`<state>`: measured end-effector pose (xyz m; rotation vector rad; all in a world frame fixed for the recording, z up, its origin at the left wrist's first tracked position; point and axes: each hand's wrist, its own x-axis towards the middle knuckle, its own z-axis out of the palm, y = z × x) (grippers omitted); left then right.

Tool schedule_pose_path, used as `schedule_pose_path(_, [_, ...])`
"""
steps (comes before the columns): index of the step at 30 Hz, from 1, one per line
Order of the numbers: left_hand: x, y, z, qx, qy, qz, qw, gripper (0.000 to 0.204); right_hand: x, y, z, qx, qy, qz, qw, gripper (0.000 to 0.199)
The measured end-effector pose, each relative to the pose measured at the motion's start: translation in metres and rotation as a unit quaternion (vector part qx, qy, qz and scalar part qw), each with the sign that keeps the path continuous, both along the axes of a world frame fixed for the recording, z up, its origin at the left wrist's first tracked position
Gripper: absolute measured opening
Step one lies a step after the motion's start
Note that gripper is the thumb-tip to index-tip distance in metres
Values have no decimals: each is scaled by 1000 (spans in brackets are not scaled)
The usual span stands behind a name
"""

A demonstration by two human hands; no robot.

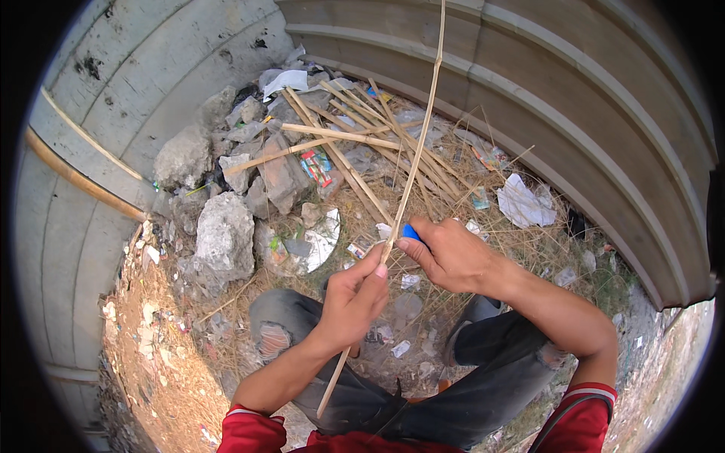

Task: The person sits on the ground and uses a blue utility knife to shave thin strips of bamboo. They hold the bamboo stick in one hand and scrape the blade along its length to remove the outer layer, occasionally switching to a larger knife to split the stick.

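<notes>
A long, thin, pale cane (417, 151) slants upright in front of me, from between my legs to past the top edge of the view. My left hand (353, 296) is closed around it, thumb pressed along its side. My right hand (457, 255) grips a small bright blue object (410, 232), held against the cane just above the left hand. Most of the blue object is hidden by the fingers, so its kind and any blade cannot be made out. Beyond the hands lies a loose pile of cut canes (370, 128).
Rough rocks (225, 234) and broken brick (281, 177) lie left of the canes. Paper scraps (524, 202), wrappers (316, 167) and dry grass litter the ground. Corrugated metal sheeting (559, 90) curves behind on the right; a pale wall (151, 75) stands at left with a pole (79, 180) against it.
</notes>
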<state>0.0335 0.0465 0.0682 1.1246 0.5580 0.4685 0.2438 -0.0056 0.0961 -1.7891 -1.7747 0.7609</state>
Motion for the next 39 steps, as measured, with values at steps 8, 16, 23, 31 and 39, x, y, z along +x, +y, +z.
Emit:
schedule_pose_path(8, [-8,-3,-7,68,30,-6,997,46,2,-4,-11,32,-74,39,996,40])
schedule_pose_path(16, [-52,-24,-21,136,71,-129,980,46,182,-3,-32,150,-21,-400,904,52])
schedule_pose_path(23, [-61,-6,-37,12,24,-35,999,48,165,-34,-55,46,-19,-333,942,48])
schedule_pose_path(31, [-46,0,-20,-2,4,-3,1000,48,32,-19,-13,39,14,-48,998,35])
schedule_pose_path(39, [-39,-7,-23,52,26,-7,998,48,-25,-27,-14,11,-37,5,999,23])
